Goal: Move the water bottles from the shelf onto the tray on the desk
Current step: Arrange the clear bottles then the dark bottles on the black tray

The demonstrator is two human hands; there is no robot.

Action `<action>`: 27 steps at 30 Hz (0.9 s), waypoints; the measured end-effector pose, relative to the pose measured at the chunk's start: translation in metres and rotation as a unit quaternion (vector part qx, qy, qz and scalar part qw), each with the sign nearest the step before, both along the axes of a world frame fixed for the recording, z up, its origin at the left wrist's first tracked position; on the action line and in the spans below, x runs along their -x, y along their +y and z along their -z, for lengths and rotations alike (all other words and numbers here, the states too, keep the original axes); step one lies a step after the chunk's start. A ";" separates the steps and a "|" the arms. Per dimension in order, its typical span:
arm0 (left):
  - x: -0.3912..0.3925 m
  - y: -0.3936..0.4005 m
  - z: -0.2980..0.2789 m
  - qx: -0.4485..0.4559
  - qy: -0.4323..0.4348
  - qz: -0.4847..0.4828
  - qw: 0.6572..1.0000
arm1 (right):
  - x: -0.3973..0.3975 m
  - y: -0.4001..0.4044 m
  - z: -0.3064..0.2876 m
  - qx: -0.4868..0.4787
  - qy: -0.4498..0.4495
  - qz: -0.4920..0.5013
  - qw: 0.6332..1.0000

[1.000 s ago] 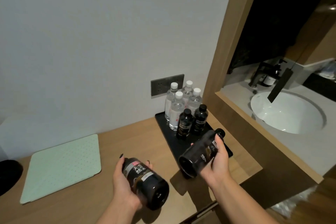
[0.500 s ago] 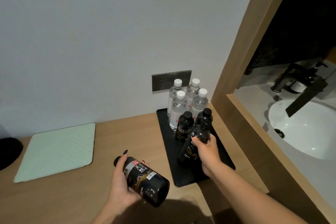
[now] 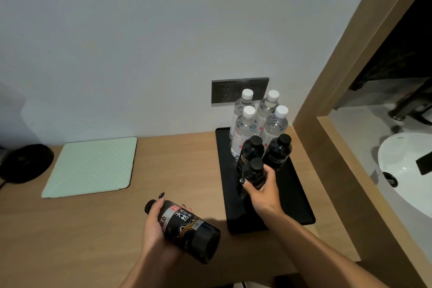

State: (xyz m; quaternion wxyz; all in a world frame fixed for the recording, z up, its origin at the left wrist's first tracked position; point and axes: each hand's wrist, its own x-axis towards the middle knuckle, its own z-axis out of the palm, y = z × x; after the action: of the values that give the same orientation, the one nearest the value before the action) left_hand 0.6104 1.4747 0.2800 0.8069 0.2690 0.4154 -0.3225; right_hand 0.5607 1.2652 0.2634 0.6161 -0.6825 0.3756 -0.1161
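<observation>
A black tray (image 3: 297,196) lies on the wooden desk (image 3: 98,227) by the wall. At its far end stand several clear water bottles (image 3: 244,133) with white caps, and in front of them two black bottles (image 3: 278,152). My right hand (image 3: 263,190) grips a third black bottle (image 3: 252,172), upright on the tray just in front of the left black one. My left hand (image 3: 155,229) holds another black bottle (image 3: 189,231) on its side above the desk, left of the tray, its cap pointing away from me.
A pale green pad (image 3: 91,166) lies on the desk to the left, with a round black object (image 3: 25,162) beyond it. A grey socket plate (image 3: 239,90) is on the wall behind the bottles. A wooden frame (image 3: 327,105) separates the desk from a white sink (image 3: 406,170) on the right.
My right hand has turned its black bottle upright and set it down on the tray in front of the other black bottles. The left hand keeps its bottle tilted over the desk.
</observation>
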 end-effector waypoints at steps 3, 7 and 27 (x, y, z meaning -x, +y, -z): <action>0.002 -0.001 -0.001 -0.004 -0.003 0.005 1.000 | 0.003 -0.001 0.001 0.009 -0.002 -0.012 1.000; -0.001 -0.006 -0.004 -0.016 -0.031 0.030 0.999 | 0.005 -0.007 0.007 0.009 0.015 -0.032 0.999; 0.013 -0.108 -0.077 -0.258 -0.531 0.436 0.680 | 0.074 0.034 -0.017 0.130 0.002 -0.052 0.990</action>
State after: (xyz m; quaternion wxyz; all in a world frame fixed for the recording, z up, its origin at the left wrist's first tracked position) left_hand 0.5974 1.3667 0.3572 0.5588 0.7431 -0.1801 -0.3211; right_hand 0.4867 1.2995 0.2802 0.5264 -0.7758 0.3223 -0.1308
